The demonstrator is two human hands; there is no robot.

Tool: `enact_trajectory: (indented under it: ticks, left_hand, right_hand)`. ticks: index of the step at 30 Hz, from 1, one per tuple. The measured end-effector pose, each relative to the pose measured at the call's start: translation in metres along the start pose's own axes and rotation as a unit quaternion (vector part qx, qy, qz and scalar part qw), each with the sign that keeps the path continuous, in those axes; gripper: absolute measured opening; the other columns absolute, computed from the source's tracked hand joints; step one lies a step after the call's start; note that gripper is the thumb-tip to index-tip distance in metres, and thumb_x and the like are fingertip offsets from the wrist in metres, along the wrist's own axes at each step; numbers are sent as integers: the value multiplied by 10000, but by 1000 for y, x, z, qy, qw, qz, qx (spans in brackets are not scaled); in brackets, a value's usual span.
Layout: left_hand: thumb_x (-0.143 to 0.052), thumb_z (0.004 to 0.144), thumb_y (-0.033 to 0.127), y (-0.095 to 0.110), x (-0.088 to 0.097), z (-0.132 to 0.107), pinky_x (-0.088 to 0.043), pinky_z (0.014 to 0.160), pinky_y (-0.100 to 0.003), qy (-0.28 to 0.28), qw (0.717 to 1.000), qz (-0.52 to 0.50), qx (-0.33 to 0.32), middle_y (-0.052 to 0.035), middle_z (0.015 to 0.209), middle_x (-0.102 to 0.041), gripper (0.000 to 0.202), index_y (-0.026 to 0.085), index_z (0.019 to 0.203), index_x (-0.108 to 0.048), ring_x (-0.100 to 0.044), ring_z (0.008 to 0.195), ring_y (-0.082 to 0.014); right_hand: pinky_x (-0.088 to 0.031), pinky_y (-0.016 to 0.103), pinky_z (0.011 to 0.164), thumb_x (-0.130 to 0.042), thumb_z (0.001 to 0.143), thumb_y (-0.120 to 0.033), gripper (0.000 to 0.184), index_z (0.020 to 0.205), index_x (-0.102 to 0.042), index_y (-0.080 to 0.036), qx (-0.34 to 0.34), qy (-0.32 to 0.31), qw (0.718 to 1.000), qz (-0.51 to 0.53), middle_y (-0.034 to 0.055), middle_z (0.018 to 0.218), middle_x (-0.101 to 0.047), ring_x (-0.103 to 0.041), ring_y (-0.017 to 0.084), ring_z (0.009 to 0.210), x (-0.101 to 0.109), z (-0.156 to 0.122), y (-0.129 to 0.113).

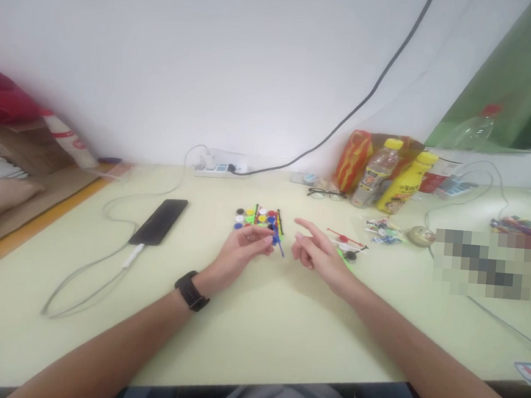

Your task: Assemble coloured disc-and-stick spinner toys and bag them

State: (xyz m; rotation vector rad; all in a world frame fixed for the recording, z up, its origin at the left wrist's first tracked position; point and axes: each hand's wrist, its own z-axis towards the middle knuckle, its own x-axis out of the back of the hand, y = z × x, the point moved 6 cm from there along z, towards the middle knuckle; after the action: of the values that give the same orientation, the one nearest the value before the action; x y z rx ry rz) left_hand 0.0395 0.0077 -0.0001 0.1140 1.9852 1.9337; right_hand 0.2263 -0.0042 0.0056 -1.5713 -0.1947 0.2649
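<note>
left hand [243, 246] pinching blue stick [278, 244], right hand [319, 252] loose

A thin blue stick [279, 243] is pinched at its upper end in the left hand's [242, 248] fingertips. It slants down to the right, its lower tip just above the surface [256, 321], near small colourful round pieces [255, 218] lying in rows.

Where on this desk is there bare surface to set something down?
Bare: the near desk edge between both forearms, and the stretch between the phone and left hand. Crowded: coloured pieces ahead of the fingers, bottles and packets far right.
</note>
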Motion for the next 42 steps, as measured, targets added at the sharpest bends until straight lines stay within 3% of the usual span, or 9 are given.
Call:
enact_trajectory:
  ticks: [3, 5, 11, 19, 22, 26, 31, 35, 42]
  left_hand:
    - [-860, 815, 362, 2, 1, 0, -524, 826, -317, 12, 1000, 0, -4, -63, 939, -731, 314, 178, 1052, -766, -668, 838, -172]
    - [-863, 809, 369, 2, 1, 1, -522, 812, -316, 16, 1000, 3, -2, -64, 943, -732, 317, 179, 1044, -767, -665, 832, -174]
    - [-852, 821, 365, 1, -2, 0, -525, 854, -334, -1, 1000, 13, 3, -66, 909, -731, 310, 177, 1055, -774, -673, 856, -185]
    - [-811, 854, 389, -10, -3, 3, -535, 940, -385, -14, 996, -59, 61, -120, 1076, -770, 339, 172, 1111, -774, -729, 934, -238]
    - [-732, 897, 519, -13, -2, 5, -539, 957, -391, -16, 990, -105, 93, -153, 1073, -772, 413, 139, 1050, -784, -731, 957, -261]
    - [-618, 916, 675, -18, -1, 5, -536, 995, -397, -29, 980, -135, 143, -177, 1091, -770, 585, 126, 1031, -785, -724, 994, -278]
    - [-650, 891, 687, -17, -3, 3, -528, 1022, -410, -41, 980, -132, 147, -185, 1113, -762, 593, 122, 1013, -779, -723, 1027, -288]
    - [-795, 848, 525, -14, -6, 3, -543, 975, -392, -36, 989, -89, 113, -146, 1091, -755, 427, 139, 1029, -770, -724, 984, -255]
    - [-829, 827, 398, -15, -11, 0, -505, 689, -275, -31, 994, 87, 49, -65, 925, -719, 335, 164, 1038, -713, -668, 770, -167]
  right_hand:
    - [-276, 304, 544, -465, 1002, -570, 607, 543, -552, -182, -36, -142, 987, 60, -14, 555, -380, -332, 121, 532, -13, -3, 1]
    - [-268, 318, 560, -405, 1017, -596, 690, 456, -447, -197, -27, -185, 980, 75, -4, 541, -345, -322, 131, 542, -16, -6, -2]
    - [-229, 291, 554, -612, 938, -621, 497, 702, -614, -183, 21, -67, 997, -35, -34, 600, -412, -322, 119, 565, -5, -1, -4]
    - [-264, 280, 529, -574, 956, -630, 464, 799, -626, -197, 80, 22, 989, -126, -41, 608, -422, -358, 123, 544, 14, 4, -15]
    - [-339, 294, 565, -533, 978, -616, 445, 831, -616, -205, 136, 99, 957, -236, -3, 666, -519, -456, 153, 605, 37, 6, -32]
    - [-460, 363, 742, -491, 1007, -560, 372, 1015, -651, -224, 149, 161, 869, -443, 71, 884, -670, -605, 242, 855, 73, 1, -39]
    - [-453, 522, 1030, -419, 1028, -568, 491, 1376, -580, -261, 71, 125, 812, -566, 130, 1253, -685, -578, 349, 1227, 102, -17, -13]
    - [-437, 540, 1123, -396, 1046, -547, 512, 1489, -499, -312, 71, 44, 818, -568, 104, 1480, -579, -510, 336, 1381, 90, -35, 9]
    - [-313, 544, 1264, -378, 1080, -465, 562, 1613, -351, -287, 121, 12, 859, -498, 96, 1634, -418, -343, 290, 1532, 41, -54, 23]
